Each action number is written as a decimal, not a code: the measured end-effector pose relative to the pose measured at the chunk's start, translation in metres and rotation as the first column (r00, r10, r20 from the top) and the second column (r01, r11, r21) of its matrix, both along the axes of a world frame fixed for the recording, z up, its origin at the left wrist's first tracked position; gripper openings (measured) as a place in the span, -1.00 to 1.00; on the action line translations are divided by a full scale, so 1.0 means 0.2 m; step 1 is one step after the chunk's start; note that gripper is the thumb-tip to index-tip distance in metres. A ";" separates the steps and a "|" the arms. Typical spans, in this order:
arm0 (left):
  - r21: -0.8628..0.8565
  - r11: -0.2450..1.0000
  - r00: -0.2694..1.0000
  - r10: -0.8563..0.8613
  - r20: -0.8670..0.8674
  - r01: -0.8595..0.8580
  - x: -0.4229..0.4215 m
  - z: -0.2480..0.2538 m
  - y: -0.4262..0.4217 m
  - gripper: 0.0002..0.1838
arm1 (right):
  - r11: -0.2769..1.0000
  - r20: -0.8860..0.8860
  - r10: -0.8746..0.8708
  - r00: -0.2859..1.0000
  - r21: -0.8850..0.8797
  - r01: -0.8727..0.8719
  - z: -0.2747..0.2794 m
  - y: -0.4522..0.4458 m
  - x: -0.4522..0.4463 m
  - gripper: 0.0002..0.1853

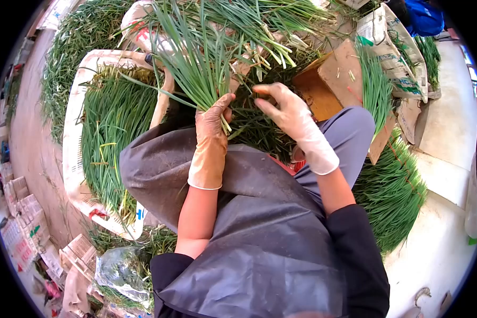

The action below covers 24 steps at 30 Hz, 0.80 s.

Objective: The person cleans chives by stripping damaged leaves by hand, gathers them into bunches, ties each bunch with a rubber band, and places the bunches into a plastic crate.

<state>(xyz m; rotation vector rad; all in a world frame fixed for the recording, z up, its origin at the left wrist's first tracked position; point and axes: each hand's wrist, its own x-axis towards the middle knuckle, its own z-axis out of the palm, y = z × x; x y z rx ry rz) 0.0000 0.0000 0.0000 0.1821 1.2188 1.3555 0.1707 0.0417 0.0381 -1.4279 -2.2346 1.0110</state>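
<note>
My left hand (212, 119), in a stained pale glove, is closed round the lower stems of a bunch of green chives (193, 74). The leaves fan up and away from me, and the pale cut ends stick out below the fist. To its right, my right hand (281, 108), in a whitish glove, is held with thumb and forefinger curled and a small gap between their tips. A thin dark strand runs close to those fingertips; whether it touches them is unclear. Beneath both hands lies a dark heap of loose leaves (259, 127).
A white plastic crate (73, 153) packed with chives stands at left. Loose chives (281, 18) lie ahead on a sack. An opened cardboard box (328, 79) is at right, near bundled chives (395, 196) and another white crate (416, 50). A dark apron (265, 238) covers my lap.
</note>
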 end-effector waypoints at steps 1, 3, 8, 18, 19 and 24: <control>0.043 0.998 0.999 0.049 0.002 -0.049 0.00 0.03 -0.03 -0.77 | 0.963 -0.291 -0.192 0.937 -0.241 0.123 0.03 -0.02 -0.10 -0.44; 0.103 0.992 0.994 0.069 0.085 -0.077 0.12 0.02 0.01 -0.78 | 0.913 -0.022 -0.054 0.998 0.404 0.059 -0.01 0.07 -0.11 -0.65; 0.034 0.998 0.993 -0.053 0.105 0.049 0.01 0.03 -0.01 -0.79 | 0.897 -0.572 -0.067 0.817 -0.393 -0.201 0.16 0.12 -0.09 -0.83; 0.058 0.998 0.986 0.028 -0.166 -0.019 0.09 -0.06 -0.01 -0.66 | 0.997 0.151 -0.066 0.986 0.060 0.057 -0.07 0.05 -0.20 -0.63; 0.058 0.998 0.985 0.026 -0.170 -0.016 0.08 -0.07 0.00 -0.66 | 0.994 0.181 -0.081 0.980 0.081 0.067 -0.04 0.04 -0.21 -0.68; 0.126 0.991 0.995 0.045 -0.086 -0.034 0.05 -0.09 0.01 -0.61 | 0.740 -0.545 -0.034 0.838 -0.577 -0.345 0.28 0.04 0.08 -0.81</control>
